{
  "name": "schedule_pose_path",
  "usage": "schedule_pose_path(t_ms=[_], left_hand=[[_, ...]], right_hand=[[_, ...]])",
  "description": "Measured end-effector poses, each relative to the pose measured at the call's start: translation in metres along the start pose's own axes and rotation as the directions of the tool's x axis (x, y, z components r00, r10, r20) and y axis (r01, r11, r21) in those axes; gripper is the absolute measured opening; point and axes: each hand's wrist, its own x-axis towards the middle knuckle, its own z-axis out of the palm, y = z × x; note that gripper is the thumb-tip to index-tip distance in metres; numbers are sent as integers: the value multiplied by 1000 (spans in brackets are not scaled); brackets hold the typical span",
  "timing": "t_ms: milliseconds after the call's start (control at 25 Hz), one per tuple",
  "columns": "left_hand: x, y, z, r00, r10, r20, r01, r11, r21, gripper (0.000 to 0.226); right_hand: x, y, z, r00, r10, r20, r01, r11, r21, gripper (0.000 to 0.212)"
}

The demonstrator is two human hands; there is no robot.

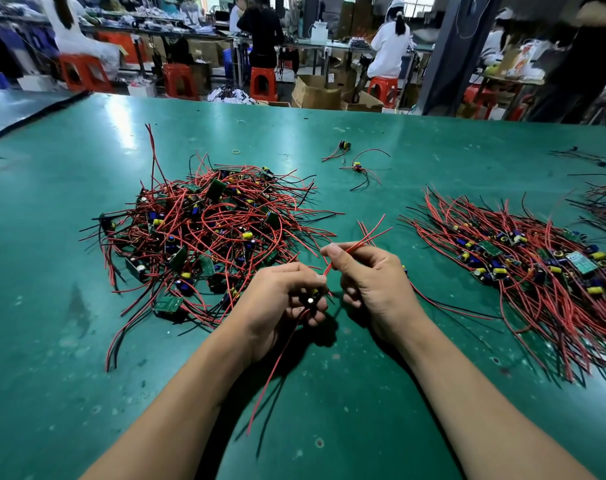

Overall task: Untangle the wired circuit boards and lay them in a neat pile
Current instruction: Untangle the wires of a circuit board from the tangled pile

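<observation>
Mid-frame, my left hand (280,301) is gripping a small dark circuit board (310,300); my right hand (370,284) is pinching its thin red wires (372,233), slanting toward upper right.

We look across a wide green table (86,341) whose glossy top catches overhead light, and beyond its far edge we see red plastic stools (263,83), open cardboard boxes (317,95), a dark pillar (450,53) and cluttered workbenches (343,46) where a person in white (389,46) sits facing away.

The green table (363,133) looks smooth and glossy, probably rubber matting; the red wires (204,216) wear shiny plastic insulation.
</observation>
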Motion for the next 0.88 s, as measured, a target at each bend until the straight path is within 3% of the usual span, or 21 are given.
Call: schedule_pose_path(t_ms=[160,280,400,600,760,880], left_hand=[[-1,1,1,1000,6,30,-7,1000,28,16],[-2,0,2,998,0,60,-3,999,51,17],[-2,-2,2,998,5,70,-11,997,83,22],[-2,-2,5,997,20,76,-26,996,83,17],[-4,-2,2,997,28,68,-35,995,91,16],[-3,-3,1,999,52,16,-53,998,45,14]], right_hand=[[8,5,-1,984,-98,-149,97,995,-12,27],[16,5,-14,930,-165,-327,172,985,-9,12],[20,4,-23,872,-221,-436,217,974,-60,19],[18,6,-26,769,-433,-470,239,877,-417,34],[17,5,-28,791,-402,-461,202,883,-424,40],[16,3,-25,868,-227,-442,175,972,-156,37]])
